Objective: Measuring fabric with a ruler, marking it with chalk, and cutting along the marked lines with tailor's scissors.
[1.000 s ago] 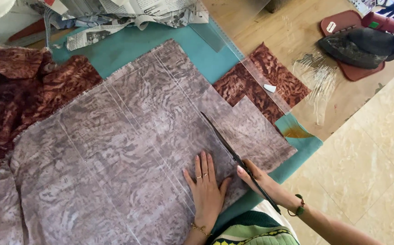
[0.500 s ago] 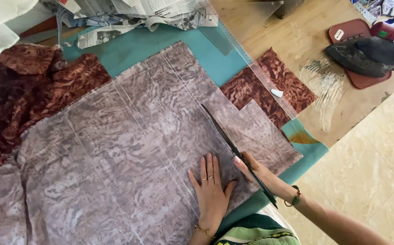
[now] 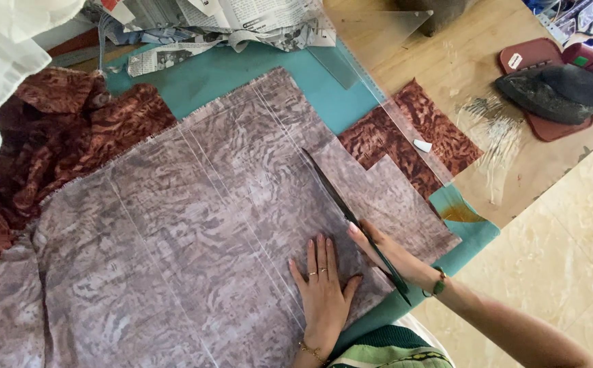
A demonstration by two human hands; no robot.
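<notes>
A large grey-mauve patterned fabric [image 3: 173, 225], marked with pale chalk lines, lies face down over a teal cutting mat [image 3: 242, 75]. My left hand [image 3: 323, 286] presses flat on the fabric near its front edge, fingers spread, rings on two fingers. My right hand [image 3: 392, 255] grips long dark scissors [image 3: 341, 201], whose blades lie along a chalk line and point away from me into the cloth. To the right of the blades sits the cut-off strip of fabric [image 3: 392, 197].
Rust-brown patterned fabric is bunched at the left [image 3: 44, 143] and lies flat at the right [image 3: 412, 129] under a clear ruler [image 3: 371, 61]. A white chalk piece [image 3: 422, 145], crumpled newspaper [image 3: 228, 20], an iron [image 3: 549, 92] on a red pad, the wooden table edge and tiled floor [image 3: 562, 225].
The view has shifted slightly. My hands and the scissors keep nearly the same place on the fabric; the blades seem to have crept a little forward along the line.
</notes>
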